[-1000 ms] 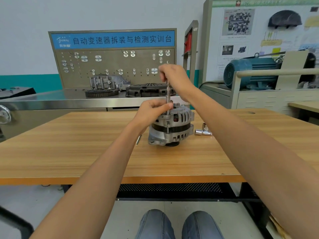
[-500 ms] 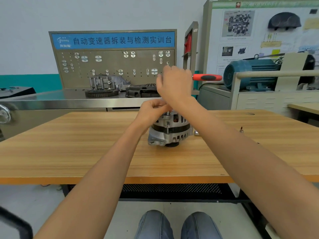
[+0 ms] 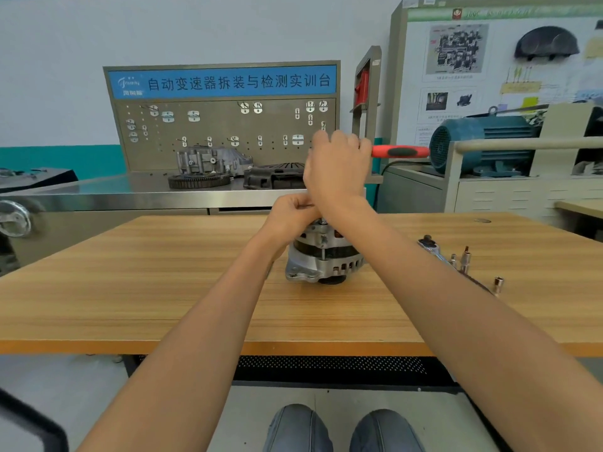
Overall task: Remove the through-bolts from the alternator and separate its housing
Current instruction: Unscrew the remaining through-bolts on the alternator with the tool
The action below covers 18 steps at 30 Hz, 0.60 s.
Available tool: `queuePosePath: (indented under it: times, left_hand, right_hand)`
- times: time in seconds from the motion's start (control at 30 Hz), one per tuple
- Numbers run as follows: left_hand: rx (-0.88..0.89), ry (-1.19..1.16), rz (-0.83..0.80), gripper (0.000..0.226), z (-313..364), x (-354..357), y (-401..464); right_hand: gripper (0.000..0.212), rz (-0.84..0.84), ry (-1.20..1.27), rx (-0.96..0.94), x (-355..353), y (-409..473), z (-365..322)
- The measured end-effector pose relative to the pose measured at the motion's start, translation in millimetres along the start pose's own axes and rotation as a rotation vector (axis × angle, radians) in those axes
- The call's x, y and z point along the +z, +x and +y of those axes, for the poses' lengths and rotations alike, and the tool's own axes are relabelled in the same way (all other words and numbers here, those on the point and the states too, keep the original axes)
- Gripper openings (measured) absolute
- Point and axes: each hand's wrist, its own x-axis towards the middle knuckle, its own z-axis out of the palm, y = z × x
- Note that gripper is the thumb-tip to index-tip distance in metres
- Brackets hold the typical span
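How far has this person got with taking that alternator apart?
Nothing looks finished: the alternator stands in one piece on the wooden table, and a long bolt shows down its side. In hand: the right hand grips a red-handled tool above it, while the left hand holds something at the top; what exactly is hidden. Left: removing the bolts and splitting the housing.

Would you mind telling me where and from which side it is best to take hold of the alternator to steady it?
Grip the alternator around its upper housing from the person's left, much as the left hand does now. It stands on end, so the rounded side wall is open there, while the right hand with the red-handled tool occupies the top and right.
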Motion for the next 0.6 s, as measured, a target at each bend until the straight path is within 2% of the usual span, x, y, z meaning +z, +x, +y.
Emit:
queuePosePath:
  times: [0.07,0.13,0.23,0.3,0.4,0.47,0.5,0.53,0.6]
  left_hand:
    - [0.006,-0.006,0.004,0.022,0.9,2.3,-0.7]
    - [0.017,-0.029,-0.009,0.017,2.2,2.3,-2.1]
    - [0.001,-0.049,-0.051,0.006,3.3,-2.6,-4.3]
    - [-0.023,-0.069,-0.083,0.009,3.6,-5.2,-4.3]
    - [-0.042,-0.051,-0.089,0.008,4.1,-5.0,-2.4]
    - [-0.043,-0.063,-0.062,0.006,3.7,-4.3,-2.2]
    - [-0.037,-0.069,-0.051,0.006,3.2,-4.3,-2.3]
    - [-0.028,-0.069,-0.044,0.008,2.3,-4.3,-2.0]
    - [-0.013,-0.064,-0.034,0.015,1.3,-4.4,-1.4]
  right_hand:
    - [0.023,-0.014,0.004,-0.023,-3.4,0.8,-0.8]
    - [0.026,0.004,0.189,-0.018,-4.3,3.2,2.2]
    - [0.038,-0.153,0.749,0.083,-6.3,9.0,9.7]
    - [0.043,-0.308,1.111,0.209,-9.9,13.5,13.7]
    - [0.046,-0.42,1.399,0.357,-10.9,16.4,15.8]
    - [0.045,-0.345,1.374,0.333,-12.3,12.6,10.0]
    - [0.043,-0.266,1.266,0.274,-11.1,9.4,6.9]
    - [0.039,-0.175,1.083,0.196,-8.2,5.3,5.1]
    - [0.027,-0.004,0.567,0.084,-3.6,-2.9,2.3]
